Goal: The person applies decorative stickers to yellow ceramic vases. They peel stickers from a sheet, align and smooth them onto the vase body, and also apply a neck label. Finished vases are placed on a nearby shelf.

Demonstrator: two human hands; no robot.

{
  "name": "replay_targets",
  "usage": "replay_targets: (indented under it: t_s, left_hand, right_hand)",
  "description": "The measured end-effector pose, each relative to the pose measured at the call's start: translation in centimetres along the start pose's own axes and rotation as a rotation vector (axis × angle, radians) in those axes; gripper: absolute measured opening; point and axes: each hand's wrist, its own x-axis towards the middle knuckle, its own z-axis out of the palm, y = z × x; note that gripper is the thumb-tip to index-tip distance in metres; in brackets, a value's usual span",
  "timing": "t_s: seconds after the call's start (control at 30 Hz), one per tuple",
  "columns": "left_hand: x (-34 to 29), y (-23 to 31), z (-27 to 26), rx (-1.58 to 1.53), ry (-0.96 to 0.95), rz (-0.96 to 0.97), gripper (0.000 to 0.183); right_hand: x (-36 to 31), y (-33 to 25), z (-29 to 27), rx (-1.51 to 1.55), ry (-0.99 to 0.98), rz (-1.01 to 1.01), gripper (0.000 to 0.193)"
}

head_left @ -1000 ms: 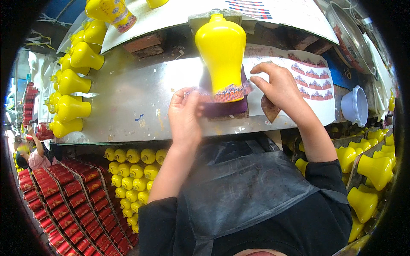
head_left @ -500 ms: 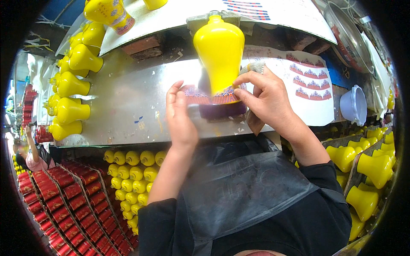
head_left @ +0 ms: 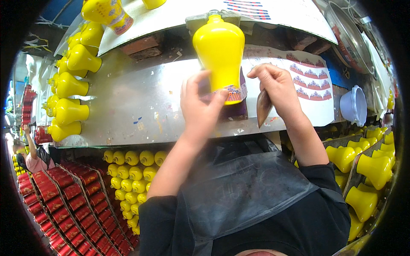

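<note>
Pale lavender basin (head_left: 353,106), far right; large round metal pan (head_left: 349,39), upper right; red cylinders (head_left: 77,197), stacked in rows, lower left; person in pink (head_left: 35,163), beyond the cylinders; reddish brick (head_left: 143,47), at the white board's (head_left: 171,18) edge.

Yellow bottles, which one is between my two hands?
The centre bottle, between left hand and right hand, neck at the grey block; the left row and others lie elsewhere.

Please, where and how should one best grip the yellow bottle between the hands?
Probably grip the yellow bottle just above its patterned band, from the right: it is slimmer there than at the shoulder, and the left hand occupies the lower left side.
</note>
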Motion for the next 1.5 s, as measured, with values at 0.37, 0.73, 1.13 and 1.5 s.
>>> replay_targets:
  t_s: [0.37,0.73,1.13,1.5]
  left_hand:
    - [-0.8,-1.8,0.7,-0.144,-0.012,0.018,0.052]
    - [-0.1,0.8,-0.3,-0.094,-0.043,-0.137,0.056]
    - [0.3,1.5,-0.8,0.058,-0.083,-0.126,0.060]
    - [0.2,1.4,-1.1,0.052,-0.085,-0.132,0.056]
  right_hand:
    - [0.8,0.8,-1.4,0.135,-0.015,-0.139,0.021]
    - [2.1,-0.4,-1.9,-0.125,-0.083,-0.441,0.020]
    - [2.8,-0.5,-1.2,0.198,-0.251,-0.131,0.024]
    - [1.5,-2.1,-0.6,0.108,-0.233,0.122,0.025]
